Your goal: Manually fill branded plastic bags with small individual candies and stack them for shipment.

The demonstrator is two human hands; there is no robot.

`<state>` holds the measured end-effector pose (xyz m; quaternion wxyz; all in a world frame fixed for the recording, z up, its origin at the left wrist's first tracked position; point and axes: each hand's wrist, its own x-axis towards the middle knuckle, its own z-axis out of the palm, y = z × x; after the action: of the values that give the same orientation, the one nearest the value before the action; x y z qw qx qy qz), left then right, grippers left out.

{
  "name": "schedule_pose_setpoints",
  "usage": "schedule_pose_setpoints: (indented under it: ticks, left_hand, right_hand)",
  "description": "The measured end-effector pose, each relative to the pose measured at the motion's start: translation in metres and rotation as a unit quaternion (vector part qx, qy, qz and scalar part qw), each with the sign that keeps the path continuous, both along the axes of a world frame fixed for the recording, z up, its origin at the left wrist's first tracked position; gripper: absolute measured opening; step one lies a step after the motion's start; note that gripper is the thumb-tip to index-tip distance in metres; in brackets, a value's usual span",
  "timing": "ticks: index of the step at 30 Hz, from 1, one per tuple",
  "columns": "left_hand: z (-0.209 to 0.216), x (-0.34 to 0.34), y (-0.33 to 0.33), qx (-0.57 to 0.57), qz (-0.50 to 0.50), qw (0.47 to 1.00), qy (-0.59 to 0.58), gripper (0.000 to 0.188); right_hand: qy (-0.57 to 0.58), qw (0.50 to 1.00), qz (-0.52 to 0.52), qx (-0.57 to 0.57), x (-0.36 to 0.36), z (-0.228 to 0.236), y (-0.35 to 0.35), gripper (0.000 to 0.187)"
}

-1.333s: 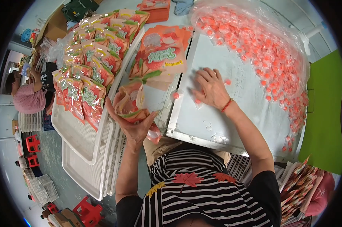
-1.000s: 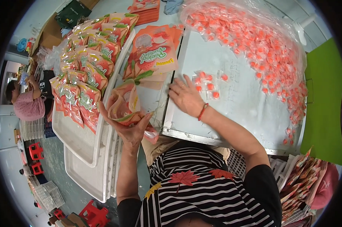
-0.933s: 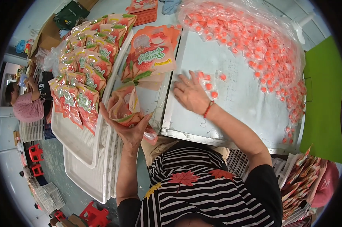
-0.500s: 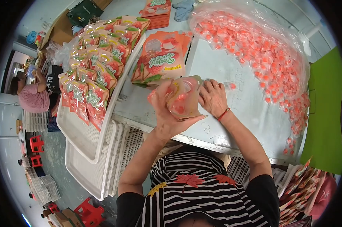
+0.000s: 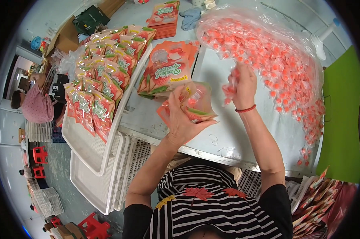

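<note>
left hand held gaping printed pouch | right hand clutched wrapped red candies | loose clutch risked dropping jutting ones

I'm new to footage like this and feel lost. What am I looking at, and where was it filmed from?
There is no machine here: these are a person's own bare hands. A wide fisheye camera worn on the head looks down, so straight edges bend near the rim. The left hand holds an open pouch. The right hand, raised above the pale table, grips some small wrapped red pieces. A large heap of similar pieces lies to the right. Flat pouches lie beyond the left hand, and plump ones sit in a white tray further left.
</note>
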<state>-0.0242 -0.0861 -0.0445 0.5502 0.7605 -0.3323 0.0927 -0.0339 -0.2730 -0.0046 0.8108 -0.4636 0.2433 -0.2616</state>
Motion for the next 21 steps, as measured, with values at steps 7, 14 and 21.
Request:
schedule_pose_setpoints:
  ticks: [7,14,21]
  left_hand:
    - [-0.010,0.007,-0.022,0.016,0.051,0.997,-0.046,0.110]
    - [-0.021,0.011,-0.018,0.030,0.062,0.997,-0.044,0.110]
    - [-0.026,0.012,-0.020,0.029,0.087,0.994,-0.061,0.109]
  right_hand:
    - [-0.144,0.981,0.012,0.129,0.004,0.045,0.040,0.021]
    - [-0.144,0.986,0.010,0.086,0.010,0.047,0.038,0.019]
    - [-0.016,0.985,0.101,-0.140,-0.001,0.008,0.053,0.022]
